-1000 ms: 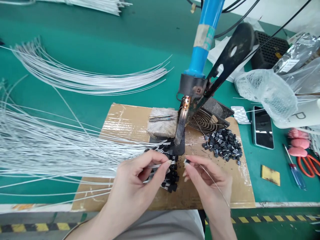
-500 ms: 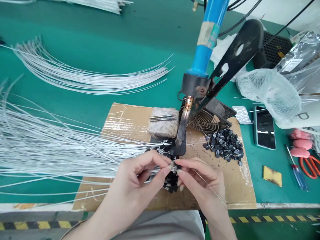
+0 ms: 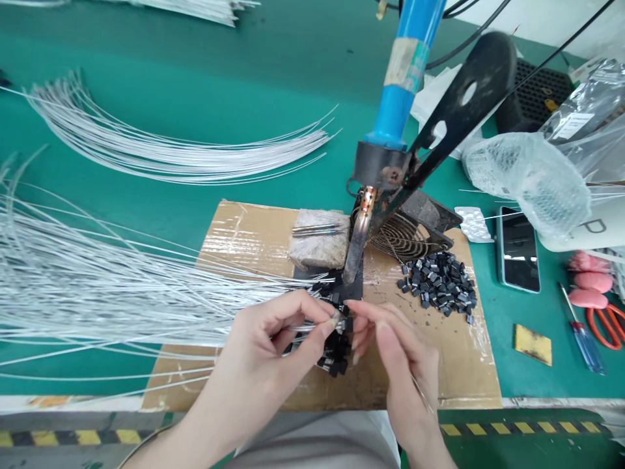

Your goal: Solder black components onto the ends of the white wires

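My left hand (image 3: 278, 352) pinches the end of a white wire between thumb and forefinger, and a small black connector (image 3: 346, 324) shows just beyond the fingertips. To its right, my right hand (image 3: 403, 352) has thumb and forefinger apart beside the connector; a thin wire (image 3: 420, 394) runs along its palm, its hold partly hidden. Both hands are over several black connectors (image 3: 336, 365) fixed to a large bundle of white wires (image 3: 146, 286). The soldering iron (image 3: 360, 238) hangs just above, its tip pointing down.
Loose black connectors (image 3: 439, 283) lie on the cardboard (image 3: 469, 371) near a round-grilled fan (image 3: 410, 231). A grey block (image 3: 319, 241) holds metal rods. Farther right are a phone (image 3: 518, 251), yellow sponge (image 3: 532, 345), screwdriver (image 3: 586, 345) and plastic bags (image 3: 527, 176). Another wire bundle (image 3: 185, 159) lies behind.
My right thumb has moved away from the left fingertips and the right fingers have spread apart. The black connector is now more visible. My left hand has barely moved.
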Motion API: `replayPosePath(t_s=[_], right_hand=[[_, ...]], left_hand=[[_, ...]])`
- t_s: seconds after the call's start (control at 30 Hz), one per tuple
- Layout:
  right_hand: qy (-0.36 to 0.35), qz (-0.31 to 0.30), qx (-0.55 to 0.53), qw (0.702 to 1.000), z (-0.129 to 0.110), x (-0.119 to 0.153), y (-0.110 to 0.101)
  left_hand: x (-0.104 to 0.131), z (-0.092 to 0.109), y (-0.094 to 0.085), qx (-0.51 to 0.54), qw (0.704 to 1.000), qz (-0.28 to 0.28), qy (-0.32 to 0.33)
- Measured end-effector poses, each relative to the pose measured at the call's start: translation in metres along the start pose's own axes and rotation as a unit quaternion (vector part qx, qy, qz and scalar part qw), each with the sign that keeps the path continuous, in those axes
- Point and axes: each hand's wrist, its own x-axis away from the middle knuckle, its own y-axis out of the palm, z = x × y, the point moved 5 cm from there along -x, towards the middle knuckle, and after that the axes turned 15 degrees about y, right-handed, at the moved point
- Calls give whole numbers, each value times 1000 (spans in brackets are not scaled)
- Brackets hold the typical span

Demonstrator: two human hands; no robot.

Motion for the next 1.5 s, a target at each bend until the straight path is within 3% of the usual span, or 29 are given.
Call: replayPosePath(t_s=[0.23,0.37,0.5,0.7,1.5], right_hand=[[-24,75,79,994,-8,8,-3],[-80,72,143,984,-16,4,-4],[-128,46,123,983,-19,0,-3],[-88,50,46,994,-16,-3,-1],[-93,64,59,992,-27,-10,-2]], left_hand=[[-10,2,2,-38,999,8,-5],[-14,3,1,-54,998,15,6],[-19,6,1,-60,998,14,7],[-26,10,0,-78,997,17,22],[-35,21,1,-100,994,20,49]])
